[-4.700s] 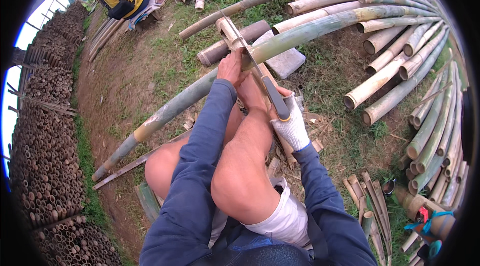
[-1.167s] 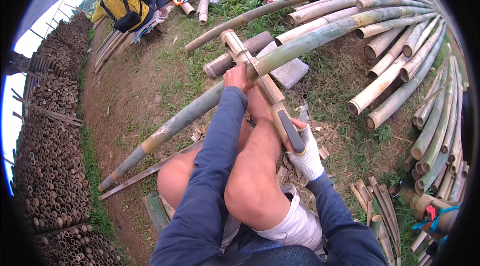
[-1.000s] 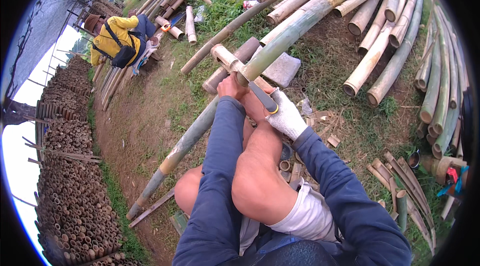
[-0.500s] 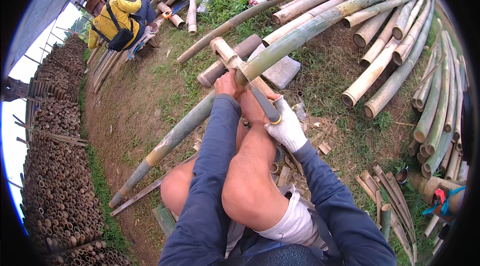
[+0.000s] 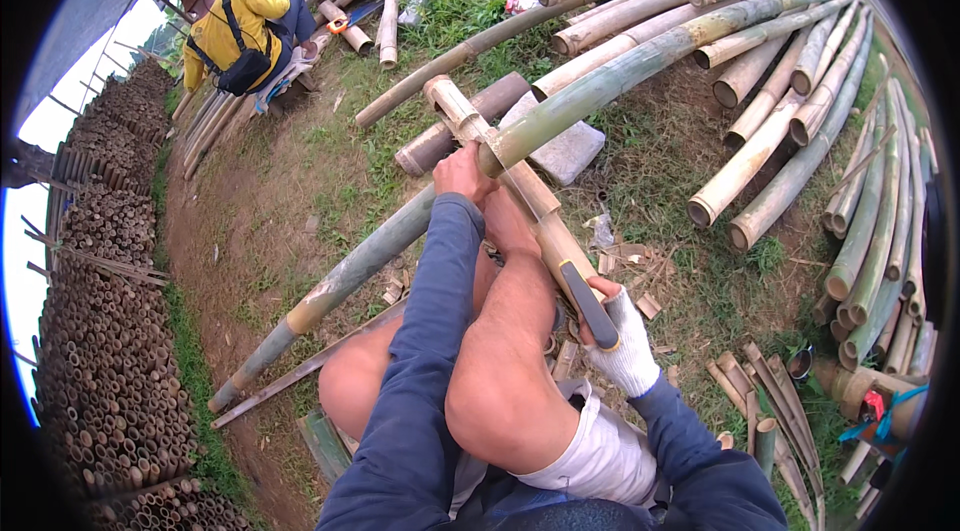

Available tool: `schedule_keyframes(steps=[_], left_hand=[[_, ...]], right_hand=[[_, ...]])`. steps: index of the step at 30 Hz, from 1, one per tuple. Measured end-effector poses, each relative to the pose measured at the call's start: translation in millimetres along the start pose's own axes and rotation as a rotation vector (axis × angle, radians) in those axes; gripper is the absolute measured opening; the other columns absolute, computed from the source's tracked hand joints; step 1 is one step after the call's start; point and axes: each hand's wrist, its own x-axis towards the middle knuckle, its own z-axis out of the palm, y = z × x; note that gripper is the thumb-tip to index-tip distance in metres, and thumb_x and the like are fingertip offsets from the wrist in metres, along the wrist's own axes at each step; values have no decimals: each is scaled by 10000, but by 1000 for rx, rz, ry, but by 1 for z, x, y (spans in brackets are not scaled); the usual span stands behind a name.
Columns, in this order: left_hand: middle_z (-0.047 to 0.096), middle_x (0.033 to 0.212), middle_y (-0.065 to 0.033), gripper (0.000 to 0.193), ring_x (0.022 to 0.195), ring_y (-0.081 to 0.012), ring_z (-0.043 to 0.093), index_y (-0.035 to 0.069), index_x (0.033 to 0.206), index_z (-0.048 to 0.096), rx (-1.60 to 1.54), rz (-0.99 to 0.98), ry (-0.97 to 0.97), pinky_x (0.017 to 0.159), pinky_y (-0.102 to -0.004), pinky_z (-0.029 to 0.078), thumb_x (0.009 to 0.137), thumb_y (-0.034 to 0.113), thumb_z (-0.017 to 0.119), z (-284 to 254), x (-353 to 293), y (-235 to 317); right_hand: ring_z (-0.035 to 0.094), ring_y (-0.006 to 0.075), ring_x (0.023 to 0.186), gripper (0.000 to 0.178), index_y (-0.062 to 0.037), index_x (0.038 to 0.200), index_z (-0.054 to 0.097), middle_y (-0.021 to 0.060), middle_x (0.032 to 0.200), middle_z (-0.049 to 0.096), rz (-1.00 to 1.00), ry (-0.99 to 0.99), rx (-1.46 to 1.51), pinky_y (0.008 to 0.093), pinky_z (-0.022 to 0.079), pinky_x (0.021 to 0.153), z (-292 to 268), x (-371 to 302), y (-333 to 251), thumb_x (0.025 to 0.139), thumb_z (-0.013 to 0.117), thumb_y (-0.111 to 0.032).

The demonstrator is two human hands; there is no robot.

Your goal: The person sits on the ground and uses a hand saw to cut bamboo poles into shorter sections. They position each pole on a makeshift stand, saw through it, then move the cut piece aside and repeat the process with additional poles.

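My bare left hand (image 5: 465, 174) is closed round a bamboo pole (image 5: 345, 276) that slants down to the lower left. Just beyond it is the end of a thick green bamboo pole (image 5: 570, 111), which runs to the upper right. My right hand (image 5: 622, 343), in a white knitted glove, grips a handsaw by its grey and yellow handle (image 5: 590, 304). The saw's thin blade reaches up toward the green pole's end beside my left hand; its tip is hard to make out. Under the poles, crosswise, lies a notched bamboo support (image 5: 540, 201).
A dark log (image 5: 428, 149) and a pale stone block (image 5: 568, 153) lie beyond the support. Bamboo poles (image 5: 745, 186) fan out at right. Stacked bamboo (image 5: 110, 371) lines the left. A person in yellow (image 5: 235, 41) sits at upper left, near an orange-handled saw (image 5: 338, 26).
My right hand has drawn the saw back toward me, down and to the right, uncovering more of the support. My left hand stays closed at the same place on the pole.
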Motion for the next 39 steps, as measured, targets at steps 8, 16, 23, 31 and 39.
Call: schedule_keyframes(steps=[8,16,23,31,39], left_hand=[[809,1137,-161,857,1069,-368,776,212,1428,651,27,-10,-32,951,-500,606,647,375,966,-13,-7,12],[801,1148,-200,827,1092,-396,768,174,1410,666,34,-10,11,986,-506,595,668,417,940,6,3,2],[806,1130,-190,808,1076,-387,773,172,1396,680,1,-26,-20,975,-506,600,668,416,929,-10,-4,10],[796,1117,-137,594,1025,-357,778,136,1215,690,5,-8,112,906,-480,620,688,312,903,15,-11,5],[796,1087,-137,666,1000,-350,784,119,1230,676,29,33,75,892,-497,626,694,418,932,18,-8,-7]], right_hand=[[664,180,1055,543,-49,1426,547,116,1167,676,-59,-42,81,348,542,947,23,66,18,903,679,21],[607,116,885,544,-53,1450,523,41,1038,608,-46,5,-3,267,507,823,-30,-49,-16,930,656,31],[710,298,1048,635,-81,1438,560,175,1155,700,-89,-30,11,384,560,923,39,100,26,839,769,-48],[671,207,1169,469,-41,1422,543,140,1258,684,-238,-43,-9,360,531,1015,25,114,-44,998,742,-61],[632,254,1282,510,-1,1442,524,173,1376,622,-87,-57,-98,364,503,1091,19,71,-58,977,729,-47]])
